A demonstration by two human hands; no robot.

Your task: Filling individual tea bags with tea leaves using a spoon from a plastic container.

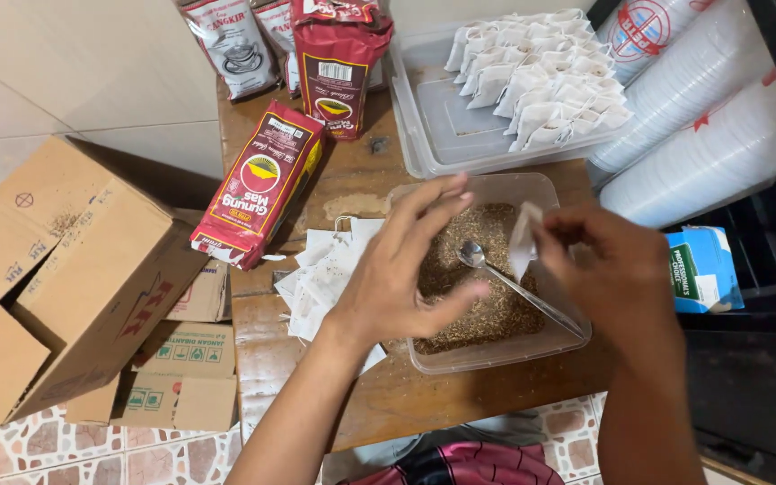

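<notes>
My right hand (617, 269) pinches a small white paper filter bag (523, 238) between thumb and fingertips, holding it upright over the clear rectangular plastic tub of loose brown tea (460, 355). My left hand (406, 269) hovers over the tub's left rim with its fingers spread open and gripping nothing. A shiny metal spoon (473, 256) lies in the tea, bowl toward the middle and handle running to the tub's right wall.

Under my left palm a loose heap of flat white empty filter bags (316, 269) lies on the brown wooden bench (388, 400), just beside the tub. Left of that, a long red pillow-shaped packet with a yellow-and-black oval emblem (258, 184) lies slanted, its lower end at the bench's left edge. At the back, a second red packet with a dark label panel (339, 63) stands upright, and two grey-and-white packets (231, 40) stand beside it against the wall. Behind the tub, a larger clear shallow tray (442, 135) holds rows of filled white bags (545, 72), packed toward its far right side.

To the right, stacked white cup sleeves with red print (702, 117) lie past the bench edge, with a blue-and-white carton (702, 269) below them. On the floor to the left, an open brown cardboard box (56, 278) crowds the bench's side. The open wood lies along the near edge, in front of the tub.
</notes>
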